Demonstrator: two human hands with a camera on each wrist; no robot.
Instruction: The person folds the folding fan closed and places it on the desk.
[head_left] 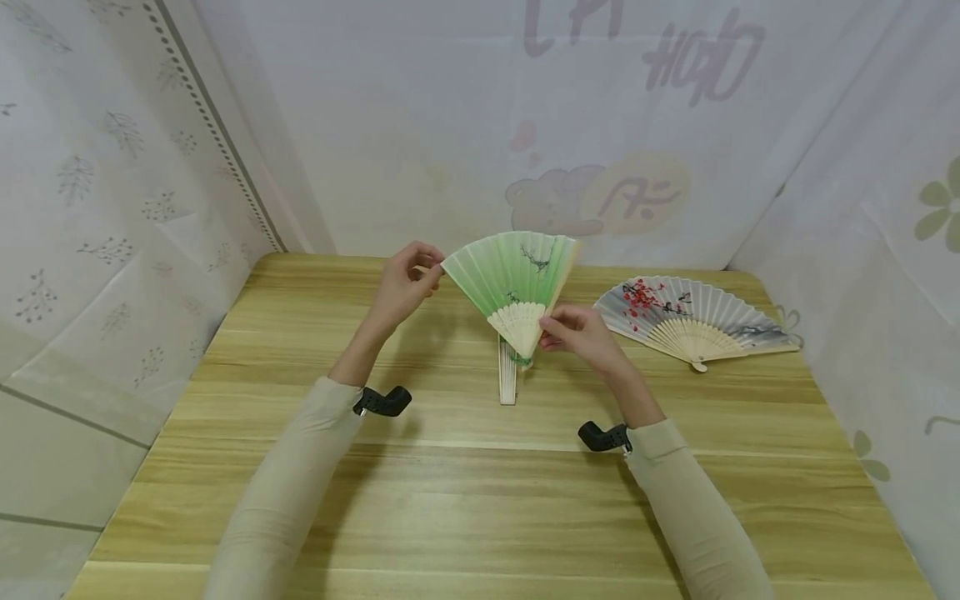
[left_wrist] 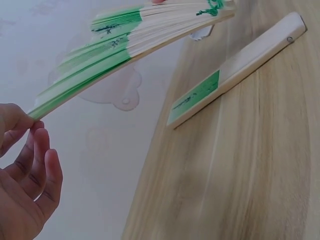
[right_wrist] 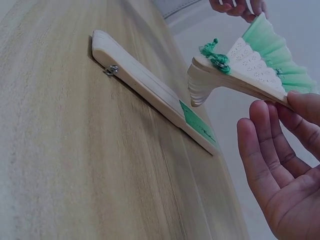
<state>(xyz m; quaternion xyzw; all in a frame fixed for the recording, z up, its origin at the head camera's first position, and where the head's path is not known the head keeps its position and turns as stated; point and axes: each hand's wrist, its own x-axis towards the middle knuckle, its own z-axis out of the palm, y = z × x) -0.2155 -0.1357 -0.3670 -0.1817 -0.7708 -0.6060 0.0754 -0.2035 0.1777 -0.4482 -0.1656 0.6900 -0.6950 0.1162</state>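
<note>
Partly spread, a green folding fan [head_left: 504, 271] with pale ribs and a dark branch print is held up above the table. The left hand [head_left: 408, 283] pinches its upper left corner between thumb and fingertip, as the left wrist view shows too. With thumb and index finger, the right hand [head_left: 581, 333] pinches the outer rib on the right, its other fingers loose. A green cord [right_wrist: 216, 56] is tied at the pivot end. Below lies a second folding fan [left_wrist: 240, 65], folded, with pale guards and a green printed end; in the head view the raised fan partly hides it.
On the right of the wooden table [head_left: 465, 500] lies a spread grey fan [head_left: 693, 317] with red blossoms. Printed white cloth [head_left: 420, 125] hangs behind the table and at both sides. A black wrist camera [head_left: 386, 402] sits on the left sleeve, another camera [head_left: 602, 436] on the right.
</note>
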